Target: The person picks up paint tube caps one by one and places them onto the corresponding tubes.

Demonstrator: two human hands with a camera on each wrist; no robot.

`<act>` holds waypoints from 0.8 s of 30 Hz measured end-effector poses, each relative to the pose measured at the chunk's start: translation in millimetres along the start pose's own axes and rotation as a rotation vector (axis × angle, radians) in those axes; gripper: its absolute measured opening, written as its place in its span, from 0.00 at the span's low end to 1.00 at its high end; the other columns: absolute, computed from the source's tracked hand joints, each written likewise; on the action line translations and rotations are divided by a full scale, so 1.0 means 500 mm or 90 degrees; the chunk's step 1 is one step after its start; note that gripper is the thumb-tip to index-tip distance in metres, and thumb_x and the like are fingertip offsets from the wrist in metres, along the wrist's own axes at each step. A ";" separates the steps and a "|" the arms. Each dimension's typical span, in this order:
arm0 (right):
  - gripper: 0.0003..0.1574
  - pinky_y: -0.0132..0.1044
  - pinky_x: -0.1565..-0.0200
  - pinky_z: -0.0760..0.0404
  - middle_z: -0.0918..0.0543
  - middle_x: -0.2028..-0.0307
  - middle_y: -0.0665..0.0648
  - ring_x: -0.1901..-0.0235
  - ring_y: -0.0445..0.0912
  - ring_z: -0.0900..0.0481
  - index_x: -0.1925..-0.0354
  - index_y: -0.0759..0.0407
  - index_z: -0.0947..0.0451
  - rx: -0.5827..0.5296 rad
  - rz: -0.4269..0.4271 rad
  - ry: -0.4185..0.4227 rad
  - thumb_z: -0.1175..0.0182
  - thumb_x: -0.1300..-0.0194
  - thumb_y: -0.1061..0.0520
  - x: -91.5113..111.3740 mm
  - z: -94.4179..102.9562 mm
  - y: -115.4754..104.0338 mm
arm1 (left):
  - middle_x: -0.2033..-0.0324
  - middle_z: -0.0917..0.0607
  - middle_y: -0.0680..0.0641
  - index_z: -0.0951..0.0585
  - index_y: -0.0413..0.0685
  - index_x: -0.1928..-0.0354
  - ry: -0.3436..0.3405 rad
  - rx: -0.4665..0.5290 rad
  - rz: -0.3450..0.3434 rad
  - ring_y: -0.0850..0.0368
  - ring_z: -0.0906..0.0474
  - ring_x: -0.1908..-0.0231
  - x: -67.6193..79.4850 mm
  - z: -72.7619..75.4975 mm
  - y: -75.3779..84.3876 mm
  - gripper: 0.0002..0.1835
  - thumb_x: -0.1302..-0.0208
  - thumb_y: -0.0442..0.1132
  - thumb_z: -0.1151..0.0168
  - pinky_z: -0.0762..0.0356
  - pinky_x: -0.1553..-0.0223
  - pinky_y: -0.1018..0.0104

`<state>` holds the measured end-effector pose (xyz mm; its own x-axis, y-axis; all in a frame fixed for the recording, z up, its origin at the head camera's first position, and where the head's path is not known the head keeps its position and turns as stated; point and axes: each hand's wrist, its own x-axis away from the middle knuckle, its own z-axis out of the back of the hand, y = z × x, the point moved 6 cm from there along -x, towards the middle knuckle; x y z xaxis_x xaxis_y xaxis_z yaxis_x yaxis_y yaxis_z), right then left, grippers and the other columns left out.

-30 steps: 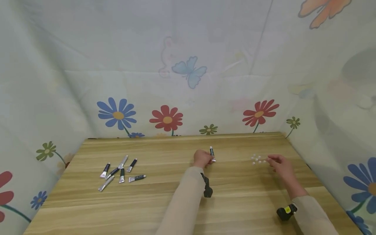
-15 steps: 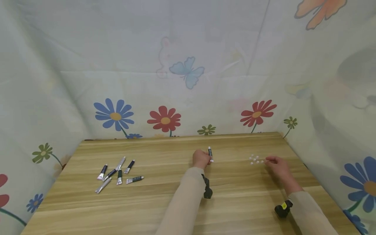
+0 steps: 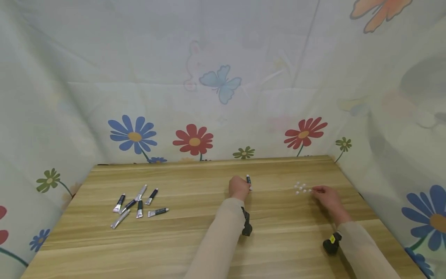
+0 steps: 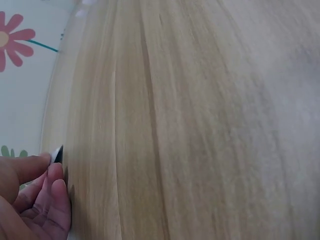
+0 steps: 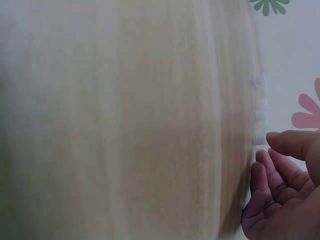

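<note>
In the head view my left hand pinches the lower end of a small dark-and-silver paint tube with a white cap. The left wrist view shows a bit of the tube between thumb and fingers. My right hand is low over the table's right side, thumb and index fingertips close together right at a small white piece. In the right wrist view the thumb overlaps that white piece; I cannot tell whether it is gripped. Several more small white pieces lie just left of these fingertips.
Several paint tubes, among them one lying sideways and a silver one, lie on the left of the wood-grain table. A flower-printed cloth hangs behind and at both sides.
My right fingertips have shifted slightly left, closer to the nearest white piece. The left hand keeps its pinch on the paint tube. The head view has turned slightly.
</note>
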<state>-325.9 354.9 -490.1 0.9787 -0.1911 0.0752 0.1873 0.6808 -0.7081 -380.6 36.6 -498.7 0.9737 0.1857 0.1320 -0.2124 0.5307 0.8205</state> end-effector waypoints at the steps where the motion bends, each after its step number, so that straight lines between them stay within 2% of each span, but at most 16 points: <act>1: 0.25 0.50 0.46 0.24 0.24 0.42 0.81 0.43 0.70 0.24 0.42 0.81 0.28 0.003 0.003 -0.002 0.46 0.27 0.61 -0.002 -0.002 -0.002 | 0.71 0.08 0.43 0.11 0.38 0.69 0.004 -0.010 0.000 0.55 0.14 0.75 -0.001 0.002 0.000 0.03 0.42 0.32 0.27 0.25 0.76 0.72; 9: 0.24 0.49 0.49 0.22 0.23 0.44 0.81 0.47 0.69 0.23 0.43 0.82 0.28 0.010 0.005 -0.010 0.46 0.28 0.62 -0.013 -0.014 -0.013 | 0.70 0.09 0.44 0.11 0.40 0.70 0.012 -0.061 -0.014 0.54 0.16 0.73 -0.006 0.013 -0.001 0.06 0.41 0.36 0.26 0.29 0.74 0.69; 17: 0.24 0.59 0.44 0.24 0.22 0.45 0.81 0.46 0.70 0.23 0.45 0.81 0.26 0.042 0.007 -0.014 0.45 0.29 0.61 -0.020 -0.026 -0.011 | 0.69 0.09 0.43 0.11 0.39 0.69 0.002 -0.046 -0.019 0.55 0.18 0.74 -0.005 0.019 -0.009 0.06 0.39 0.36 0.27 0.31 0.75 0.70; 24: 0.22 0.61 0.43 0.25 0.21 0.47 0.80 0.46 0.70 0.23 0.47 0.80 0.25 0.050 0.014 -0.015 0.45 0.30 0.61 -0.019 -0.033 -0.015 | 0.70 0.08 0.44 0.10 0.40 0.68 0.006 -0.055 -0.031 0.55 0.17 0.74 -0.001 0.025 -0.015 0.06 0.39 0.37 0.28 0.31 0.75 0.71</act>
<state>-338.0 339.7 -497.0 0.9843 -0.1587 0.0775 0.1704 0.7380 -0.6530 -378.3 22.2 -498.3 0.9823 0.1654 0.0873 -0.1713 0.6080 0.7752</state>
